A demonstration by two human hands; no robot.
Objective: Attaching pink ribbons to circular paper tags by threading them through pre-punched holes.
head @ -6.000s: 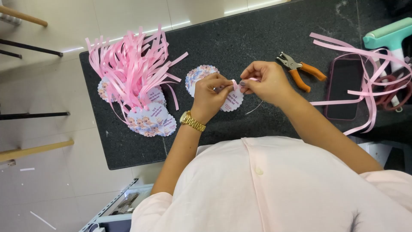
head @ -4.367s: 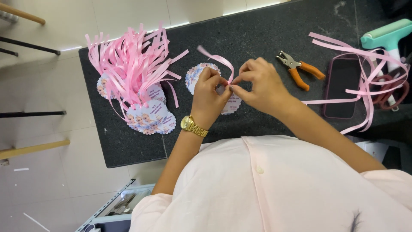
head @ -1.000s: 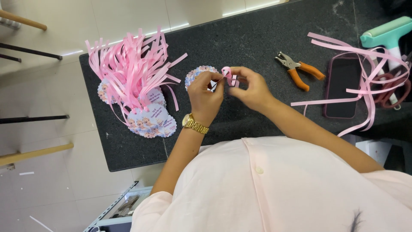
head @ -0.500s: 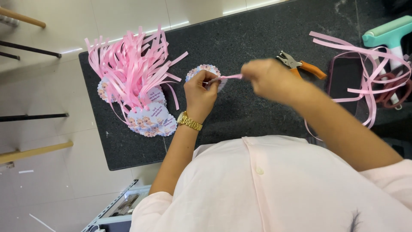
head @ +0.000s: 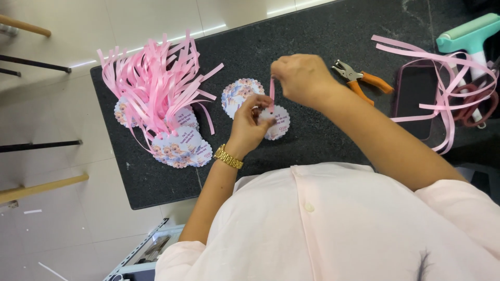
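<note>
My left hand [head: 249,125] pinches a round scalloped paper tag [head: 277,123] just above the black table [head: 323,31]. My right hand [head: 299,78] is above it, holding a short pink ribbon [head: 272,91] that runs down to the tag's hole. A second loose tag [head: 239,96] lies flat on the table just left of my hands. A gold watch sits on my left wrist.
A pile of tags with pink ribbons [head: 161,99] lies at the table's left end. Orange-handled punch pliers [head: 362,80], a dark phone [head: 416,96], loose pink ribbon strips [head: 442,88] and a teal-handled tool [head: 469,34] lie at the right. Tiled floor is beyond.
My right hand has come back from a sideways pull and now lifts the ribbon straight up over the tag. The tag has dropped lower, nearer to me.
</note>
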